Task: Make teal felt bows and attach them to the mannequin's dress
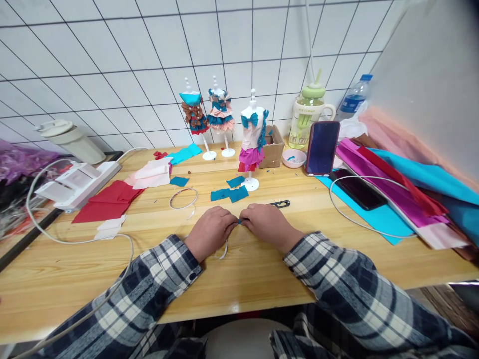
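Note:
My left hand [212, 230] and my right hand [267, 225] meet over the middle of the table, fingers pinched from both sides on a tiny piece of teal paper [240, 222]. Most of that piece is hidden by the fingertips. A thin white strip [224, 251] shows under my left hand. Just beyond the hands lie teal pieces [238, 194], and a black cutter [281, 204] is partly behind my right hand. Behind them stands a small white dress form [252, 134] with a teal bow and a magenta and red skirt.
Two more dressed forms [193, 117] stand near the tiled wall. Red sheets [107, 202] and a power strip [84, 184] lie left. A pink bowl [294, 158], an upright phone [322, 148], a flat phone [359, 189], a cable and coloured sheets [392, 184] are right.

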Action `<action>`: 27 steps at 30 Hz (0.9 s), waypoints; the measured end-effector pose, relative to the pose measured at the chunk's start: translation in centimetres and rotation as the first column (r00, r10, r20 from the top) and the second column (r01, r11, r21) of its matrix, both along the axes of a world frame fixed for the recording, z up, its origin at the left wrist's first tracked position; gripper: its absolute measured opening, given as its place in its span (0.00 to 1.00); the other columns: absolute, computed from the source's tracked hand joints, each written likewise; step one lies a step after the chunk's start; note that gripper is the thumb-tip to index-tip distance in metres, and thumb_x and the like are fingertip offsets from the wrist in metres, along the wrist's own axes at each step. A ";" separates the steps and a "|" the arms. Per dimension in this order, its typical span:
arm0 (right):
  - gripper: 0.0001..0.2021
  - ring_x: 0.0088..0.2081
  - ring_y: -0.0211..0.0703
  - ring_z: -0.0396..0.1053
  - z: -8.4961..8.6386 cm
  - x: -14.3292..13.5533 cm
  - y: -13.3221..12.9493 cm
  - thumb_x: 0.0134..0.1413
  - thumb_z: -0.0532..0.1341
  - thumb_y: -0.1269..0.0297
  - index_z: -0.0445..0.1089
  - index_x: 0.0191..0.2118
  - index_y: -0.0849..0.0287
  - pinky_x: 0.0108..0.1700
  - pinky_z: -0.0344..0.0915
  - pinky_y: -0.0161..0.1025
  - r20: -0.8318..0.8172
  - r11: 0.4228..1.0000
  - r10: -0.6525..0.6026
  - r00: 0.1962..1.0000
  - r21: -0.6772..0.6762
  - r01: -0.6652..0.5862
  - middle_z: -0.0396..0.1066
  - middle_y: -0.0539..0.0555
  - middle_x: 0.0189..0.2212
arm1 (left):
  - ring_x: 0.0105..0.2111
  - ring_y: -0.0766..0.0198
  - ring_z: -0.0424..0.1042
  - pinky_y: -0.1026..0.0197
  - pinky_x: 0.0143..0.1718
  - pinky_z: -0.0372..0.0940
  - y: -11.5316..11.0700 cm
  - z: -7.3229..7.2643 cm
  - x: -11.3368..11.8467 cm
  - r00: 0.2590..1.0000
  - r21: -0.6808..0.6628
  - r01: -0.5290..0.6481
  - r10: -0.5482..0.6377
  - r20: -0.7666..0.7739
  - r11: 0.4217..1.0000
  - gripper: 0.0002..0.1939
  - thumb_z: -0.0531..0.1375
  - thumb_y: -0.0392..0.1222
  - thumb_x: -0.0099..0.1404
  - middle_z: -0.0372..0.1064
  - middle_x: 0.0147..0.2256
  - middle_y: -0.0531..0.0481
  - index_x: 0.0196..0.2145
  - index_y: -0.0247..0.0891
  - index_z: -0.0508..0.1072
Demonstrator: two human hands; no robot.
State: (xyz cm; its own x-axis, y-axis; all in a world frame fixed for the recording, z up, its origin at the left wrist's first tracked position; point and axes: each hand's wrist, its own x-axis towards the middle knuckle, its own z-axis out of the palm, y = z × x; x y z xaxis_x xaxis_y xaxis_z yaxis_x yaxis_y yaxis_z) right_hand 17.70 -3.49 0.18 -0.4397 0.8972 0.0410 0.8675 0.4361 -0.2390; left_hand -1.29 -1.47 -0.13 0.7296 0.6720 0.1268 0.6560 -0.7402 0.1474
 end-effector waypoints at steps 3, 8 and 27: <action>0.10 0.36 0.42 0.69 -0.1 0.1 0.1 0.60 0.53 0.62 0.72 0.38 0.53 0.33 0.54 0.36 -0.014 1.000 -0.007 1.000 0.004 0.007 0.72 0.51 0.34 | 0.36 0.58 0.68 0.56 0.40 0.62 0.0 -0.1 0.0 1.000 -0.014 -0.016 0.016 0.012 1.000 0.13 0.50 0.41 0.68 0.73 0.33 0.47 0.40 0.39 0.75; 0.11 0.36 0.42 0.69 -0.2 0.1 0.0 0.60 0.52 0.62 0.72 0.40 0.53 0.34 0.55 0.36 -0.021 1.000 -0.011 1.000 0.001 0.011 0.72 0.52 0.35 | 0.37 0.58 0.67 0.55 0.41 0.62 0.0 -0.1 0.1 1.000 0.001 -0.001 0.001 0.020 1.000 0.14 0.50 0.41 0.68 0.71 0.33 0.46 0.37 0.38 0.75; 0.10 0.39 0.42 0.64 0.3 -0.6 -0.6 0.60 0.52 0.63 0.70 0.39 0.58 0.36 0.56 0.37 -0.007 0.993 0.020 1.000 0.118 -0.019 0.67 0.55 0.37 | 0.55 0.46 0.56 0.38 0.53 0.45 -1.3 1.2 0.3 0.988 0.183 -0.133 0.116 0.098 0.974 0.08 0.57 0.44 0.63 0.66 0.52 0.46 0.37 0.45 0.76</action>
State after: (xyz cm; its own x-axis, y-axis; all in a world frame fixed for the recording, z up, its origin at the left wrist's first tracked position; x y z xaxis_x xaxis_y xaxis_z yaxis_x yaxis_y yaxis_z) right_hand 17.05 -4.04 0.45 -0.4563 0.8771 0.1497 0.8569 0.4785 -0.1916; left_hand -1.01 -2.76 1.11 0.6225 0.7149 0.3184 0.7358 -0.6732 0.0730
